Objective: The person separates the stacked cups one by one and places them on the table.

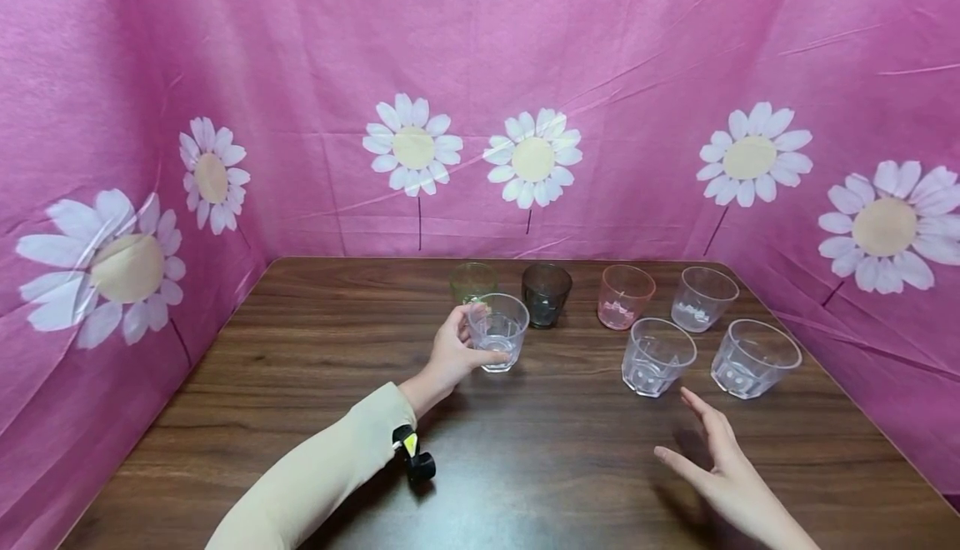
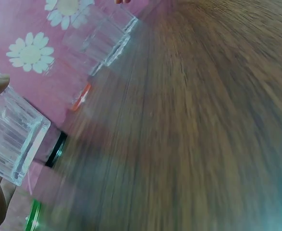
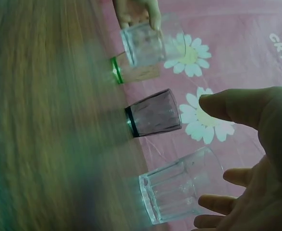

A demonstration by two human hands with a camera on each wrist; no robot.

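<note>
My left hand (image 1: 452, 352) grips a clear faceted glass (image 1: 498, 335), thumb on the near side and fingers round the left. In the right wrist view the base of this glass (image 3: 145, 43) hangs a little above the tabletop. Behind it stand a green glass (image 1: 468, 279) and a dark grey glass (image 1: 546, 293). My right hand (image 1: 720, 462) is held over the table with thumb and fingers spread, holding nothing. Closest to its fingertips are two clear glasses, one on the left (image 1: 657, 360) and one on the right (image 1: 752, 362), both upright.
A pink glass (image 1: 626, 298) and another clear glass (image 1: 703, 300) stand in the back row at the right. The brown wooden table (image 1: 525, 467) ends at a pink cloth (image 1: 465, 50) with daisies. A small black camera (image 1: 420, 465) is strapped to the left sleeve.
</note>
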